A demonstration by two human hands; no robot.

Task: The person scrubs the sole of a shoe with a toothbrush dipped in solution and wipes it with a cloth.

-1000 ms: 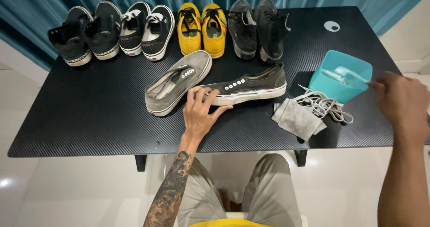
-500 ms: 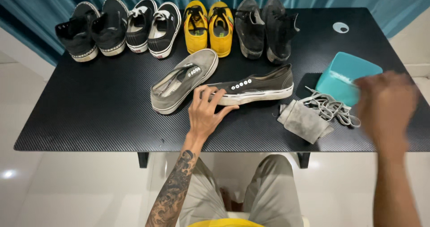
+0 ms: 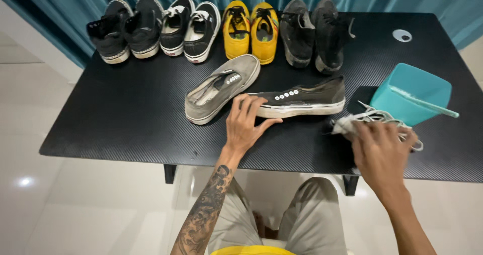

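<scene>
Grey cloth (image 3: 347, 125) lies under the right hand (image 3: 380, 154), fingers closing on it; left hand (image 3: 245, 124) flat, released.

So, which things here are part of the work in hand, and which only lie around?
In hand:
- left hand on dark lace-less shoe
- right hand on grey cloth and laces
- grey shoe

Lying about:
- yellow pair
- black pairs
- teal tub

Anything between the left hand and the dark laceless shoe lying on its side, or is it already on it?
Nothing visible in the way. The left hand already rests with its fingertips at the toe of the dark shoe. The grey shoe lies just beside it, to the left, not between them.
</scene>
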